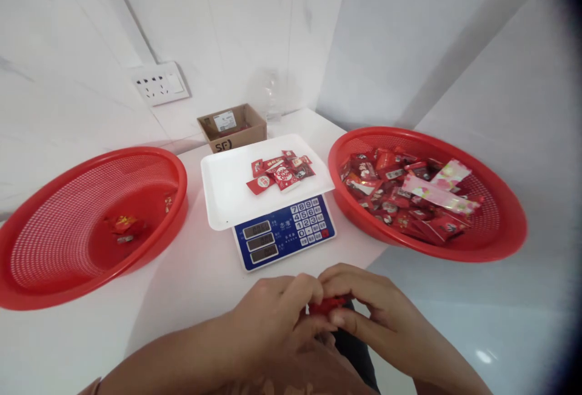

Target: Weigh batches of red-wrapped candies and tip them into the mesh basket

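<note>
Close to my body, a small red packet (328,305) is pinched between both hands, most of it covered by fingers. My left hand (284,307) grips its left side, fingers curled. On its right side my right hand (368,298) is closed, thumb below and fingers above. Just beyond the hands stands a blue and white digital scale (284,231) with a white tray (222,192) on top. Several small red packets (282,174) lie in a loose group on that tray. The scale's displays are too faint to read surely.
On the right, a red mesh basket (504,219) holds many red packets and pink flowered sachets (436,194). Another red basket (175,201) at left holds a few wrapped pieces (125,225). Behind the scale are a cardboard box (243,136) and a clear plastic container (271,95) by the wall.
</note>
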A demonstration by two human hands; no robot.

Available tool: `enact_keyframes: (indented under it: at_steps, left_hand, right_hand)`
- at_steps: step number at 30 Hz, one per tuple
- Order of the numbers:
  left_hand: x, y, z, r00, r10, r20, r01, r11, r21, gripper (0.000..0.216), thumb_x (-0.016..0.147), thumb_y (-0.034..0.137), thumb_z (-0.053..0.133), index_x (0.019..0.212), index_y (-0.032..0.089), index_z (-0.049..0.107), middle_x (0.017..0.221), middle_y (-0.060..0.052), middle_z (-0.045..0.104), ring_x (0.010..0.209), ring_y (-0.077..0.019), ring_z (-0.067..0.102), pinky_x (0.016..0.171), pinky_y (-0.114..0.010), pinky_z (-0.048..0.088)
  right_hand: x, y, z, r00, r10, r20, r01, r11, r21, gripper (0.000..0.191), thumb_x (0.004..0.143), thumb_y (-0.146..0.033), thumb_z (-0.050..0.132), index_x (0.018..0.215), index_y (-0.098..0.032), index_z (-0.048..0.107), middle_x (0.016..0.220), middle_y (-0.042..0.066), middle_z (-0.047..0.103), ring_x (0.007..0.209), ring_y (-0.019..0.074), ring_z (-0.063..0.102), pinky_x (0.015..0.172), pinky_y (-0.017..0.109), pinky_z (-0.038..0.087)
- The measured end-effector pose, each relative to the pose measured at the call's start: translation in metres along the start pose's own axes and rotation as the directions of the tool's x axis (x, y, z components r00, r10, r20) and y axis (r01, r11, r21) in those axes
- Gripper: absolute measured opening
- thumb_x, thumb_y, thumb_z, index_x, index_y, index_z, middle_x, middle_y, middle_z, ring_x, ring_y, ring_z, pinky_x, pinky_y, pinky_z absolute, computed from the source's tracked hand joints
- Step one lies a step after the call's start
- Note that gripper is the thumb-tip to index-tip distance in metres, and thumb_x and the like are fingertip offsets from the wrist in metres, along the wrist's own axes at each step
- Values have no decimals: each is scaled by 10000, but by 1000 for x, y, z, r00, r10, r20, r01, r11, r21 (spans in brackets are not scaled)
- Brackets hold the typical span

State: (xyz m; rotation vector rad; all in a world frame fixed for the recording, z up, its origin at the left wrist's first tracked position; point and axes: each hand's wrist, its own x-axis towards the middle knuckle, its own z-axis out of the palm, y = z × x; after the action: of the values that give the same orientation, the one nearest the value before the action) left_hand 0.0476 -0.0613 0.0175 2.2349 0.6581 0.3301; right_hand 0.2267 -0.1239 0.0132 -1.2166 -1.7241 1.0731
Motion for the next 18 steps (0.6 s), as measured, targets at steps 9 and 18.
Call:
enact_keyframes:
  at_steps: [9, 18]
  left_hand:
    - [-8, 1, 16, 995, 82, -64, -78, 994, 71, 205, 899, 373, 429, 789, 210, 486, 659, 27, 606, 565, -93, 542, 542, -182, 395]
    - [0, 4, 20, 974, 219, -56, -210, 969, 131, 157, 919, 273, 383, 887, 189, 512, 678, -14, 628, 587, -107, 566, 565, -191, 421]
  right_hand:
    - [-8, 12, -4, 993, 64, 98, -68, 997, 35, 106, 854, -227, 542, 765, -192, 589, 795, 5, 620, 733, 105, 576, 660, 200, 440]
    - [-12, 20, -12, 998, 25, 61, -28, 998, 48, 124, 851, -240, 536, 747, -198, 589, 746, 4, 621, 681, 110, 584, 602, 198, 459]
